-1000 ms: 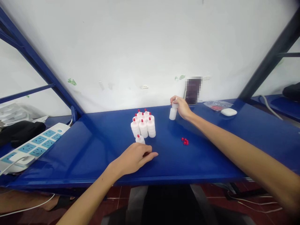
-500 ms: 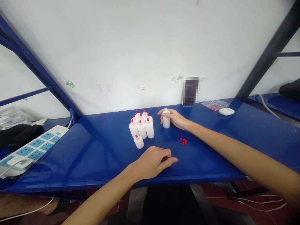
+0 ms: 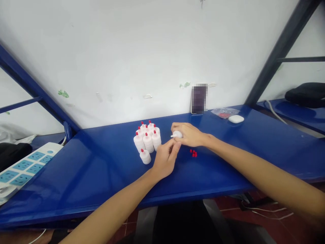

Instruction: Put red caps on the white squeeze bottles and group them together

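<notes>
My right hand (image 3: pixel 191 134) is wrapped round a white squeeze bottle (image 3: pixel 178 134), tilted so its uncapped nozzle points left. Close below that nozzle, my left hand (image 3: pixel 165 158) has its thumb and fingers pressed together; what is in them, if anything, is hidden. Several white bottles with red caps (image 3: pixel 148 143) stand in a tight group left of my hands. In front of the group is a shorter-looking white bottle with a red cap (image 3: pixel 145 157). A few small red caps (image 3: pixel 193 154) lie on the blue table (image 3: pixel 106 169) below my right wrist.
A phone-like dark panel, blurred out (image 3: pixel 199 99), leans on the wall. Right of it lie a clear plastic bag with red pieces (image 3: pixel 224 113) and a white rounded case (image 3: pixel 236 119). A white power strip (image 3: pixel 48 147) lies at the left; blue frame posts flank the table.
The bottle in my right hand has gone from upright to tilted, nozzle leftward. My left hand has moved up to meet it. The whole view has shifted slightly.
</notes>
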The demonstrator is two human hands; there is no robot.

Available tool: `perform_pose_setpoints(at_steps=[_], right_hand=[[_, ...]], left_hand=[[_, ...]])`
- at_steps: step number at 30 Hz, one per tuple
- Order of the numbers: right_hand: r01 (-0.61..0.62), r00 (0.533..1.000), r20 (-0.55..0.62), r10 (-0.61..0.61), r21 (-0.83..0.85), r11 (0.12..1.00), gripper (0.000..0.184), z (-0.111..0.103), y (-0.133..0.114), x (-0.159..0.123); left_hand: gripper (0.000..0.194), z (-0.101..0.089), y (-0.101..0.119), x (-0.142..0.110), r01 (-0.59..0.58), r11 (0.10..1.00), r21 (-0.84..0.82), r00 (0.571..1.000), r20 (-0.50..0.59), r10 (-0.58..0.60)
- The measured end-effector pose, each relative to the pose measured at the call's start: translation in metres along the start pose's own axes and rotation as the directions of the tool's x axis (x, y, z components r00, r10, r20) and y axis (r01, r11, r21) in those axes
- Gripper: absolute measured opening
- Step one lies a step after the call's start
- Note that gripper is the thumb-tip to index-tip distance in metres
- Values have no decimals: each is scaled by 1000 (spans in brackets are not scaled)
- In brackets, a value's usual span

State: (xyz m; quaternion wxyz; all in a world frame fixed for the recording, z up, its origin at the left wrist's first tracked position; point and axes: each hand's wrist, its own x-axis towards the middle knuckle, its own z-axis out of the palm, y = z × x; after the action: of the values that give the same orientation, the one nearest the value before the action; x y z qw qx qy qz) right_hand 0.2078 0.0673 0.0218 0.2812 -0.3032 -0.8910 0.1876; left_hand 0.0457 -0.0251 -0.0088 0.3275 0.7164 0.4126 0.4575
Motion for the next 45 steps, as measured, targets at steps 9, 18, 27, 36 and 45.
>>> perform_pose_setpoints(at_steps=[9,18,27,36,45], right_hand=[[11,989,140,46,-379,925,15,-16,-18,-5],[124,985,162,-55,-459,880,15,-9,-24,-9],[147,988,93,-120,-393,908,11,-9,-29,-12],[163,987,71,-147,-365,917,12,-5,-34,-13],[141,988,93,-120,-275,951,16,-7,-39,-15]], left_hand=[[47,6,-8,5,151,930,-334,980,-73,-185],[49,7,-5,5,115,908,-404,979,-111,-173],[49,5,0,1,46,881,-470,985,-127,-119],[47,4,-1,2,18,891,-454,976,-185,-115],[41,-1,-2,-5,-119,965,-234,976,-208,69]])
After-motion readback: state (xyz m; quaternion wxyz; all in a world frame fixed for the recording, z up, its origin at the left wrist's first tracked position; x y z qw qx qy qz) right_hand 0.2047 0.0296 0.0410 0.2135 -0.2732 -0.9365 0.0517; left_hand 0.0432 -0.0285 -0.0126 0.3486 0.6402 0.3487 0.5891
